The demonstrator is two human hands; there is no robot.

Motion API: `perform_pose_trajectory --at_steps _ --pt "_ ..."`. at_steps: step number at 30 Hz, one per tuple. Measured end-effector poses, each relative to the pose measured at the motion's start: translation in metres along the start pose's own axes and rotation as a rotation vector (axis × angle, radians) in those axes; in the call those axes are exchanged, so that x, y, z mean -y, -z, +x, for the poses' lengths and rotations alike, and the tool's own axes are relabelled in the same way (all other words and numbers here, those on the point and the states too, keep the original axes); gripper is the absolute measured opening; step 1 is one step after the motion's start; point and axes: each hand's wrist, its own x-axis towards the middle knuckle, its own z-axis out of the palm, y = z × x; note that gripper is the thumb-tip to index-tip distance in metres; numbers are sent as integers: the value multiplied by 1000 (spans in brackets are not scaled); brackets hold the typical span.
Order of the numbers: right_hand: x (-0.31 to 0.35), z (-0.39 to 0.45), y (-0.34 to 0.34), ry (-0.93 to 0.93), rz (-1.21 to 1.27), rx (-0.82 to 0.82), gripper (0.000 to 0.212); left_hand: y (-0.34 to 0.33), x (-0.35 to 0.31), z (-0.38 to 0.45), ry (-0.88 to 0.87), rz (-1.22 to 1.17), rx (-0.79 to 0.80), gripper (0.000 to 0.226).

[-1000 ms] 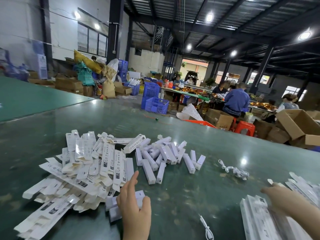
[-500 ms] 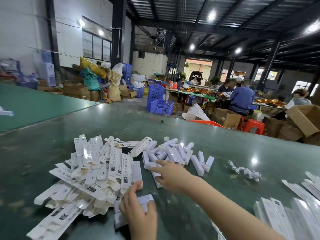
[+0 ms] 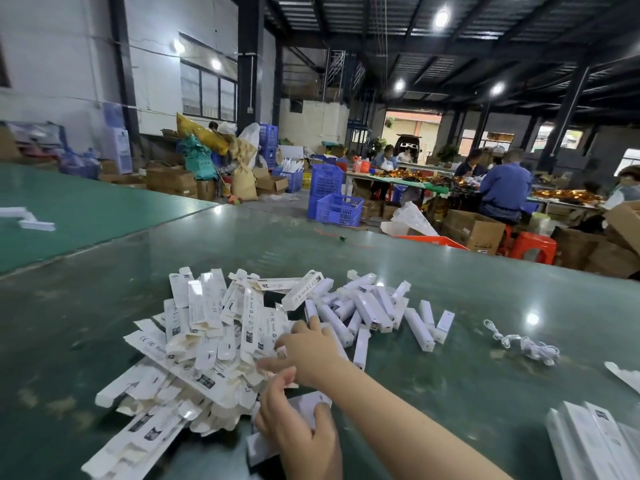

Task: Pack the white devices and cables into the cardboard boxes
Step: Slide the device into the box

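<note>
Seen from the head camera over a green glossy table [image 3: 450,278]. At 9 o'clock from the centre of the table, a loose heap of flat white cardboard sleeves [image 3: 194,344], printed with small marks too blurred to read; lower ones half buried, so number not clear. At 12 to 1 o'clock, a scatter of white stick-shaped devices [image 3: 374,306], lying criss-cross, some covered by others. Further at 3 o'clock, a coiled white cable [image 3: 523,346], well apart from the devices. At 5 o'clock, a stack of white boxes [image 3: 595,441], cut off by the frame edge. Right hand [image 3: 308,351] reaching across to the edge of the sleeve heap, fingers bent down among the sleeves; fingertips hidden by the cardboard, so cannot tell if pinching something or only touching. Left hand [image 3: 294,424] at 6 o'clock, fingers curled around a white folded box [image 3: 308,407], which lies low on the table just beside the heap; part of the box covered by the palm, wrist cut off at the bottom. Behind the table, blue plastic crates [image 3: 332,202], brown cartons [image 3: 474,230], a red stool [image 3: 530,247] and seated people at a far bench, small and soft in focus.
</note>
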Motion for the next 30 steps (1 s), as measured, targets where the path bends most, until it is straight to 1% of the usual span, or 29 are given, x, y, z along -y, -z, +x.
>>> perform_pose_trajectory --at_steps 4,6,7,9,11,12,13,14,15,17,18,20,22,24,26,28,30 --pt "3 1 -4 -128 -103 16 47 0 -3 -3 40 -74 1 58" --pt "-1 -2 -3 -153 -131 -5 41 0 -1 -3 38 -81 11 55" --pt "-3 -5 -1 -157 -134 -50 35 0 1 -3 48 -96 16 49" --pt "-9 -11 9 -159 -90 -177 25 -3 3 -3 107 -201 17 35" --pt "-15 -23 25 -177 33 -278 21 -5 2 0 188 -366 55 43" --pt "-17 -31 35 -178 104 -309 17 -5 0 2 239 -465 85 41" --pt "-20 -42 42 -162 161 -329 17 -6 0 3 296 -563 106 34" --pt "-22 -54 48 -129 192 -344 21 -5 -1 3 364 -660 130 28" --pt "-23 -66 52 -82 208 -352 26 -5 -1 3 421 -725 151 30" --pt "-25 -95 55 39 224 -380 33 -7 5 5 460 -790 215 46" --pt "-25 -109 54 86 218 -384 34 -7 7 6 454 -807 239 49" --pt "-27 -133 49 126 162 -351 34 -6 8 10 438 -816 268 48" --pt "-32 -145 40 124 113 -288 31 -5 11 11 445 -782 271 46" --pt "-39 -153 39 113 149 -251 29 -4 13 8 445 -757 302 47" --pt "-48 -158 51 67 318 -281 29 -3 10 3 398 -717 362 39" --pt "-54 -162 65 35 526 -358 29 -3 4 -2 319 -651 396 25" --pt "-52 -164 76 99 654 -386 29 0 -1 -6 250 -594 421 16"
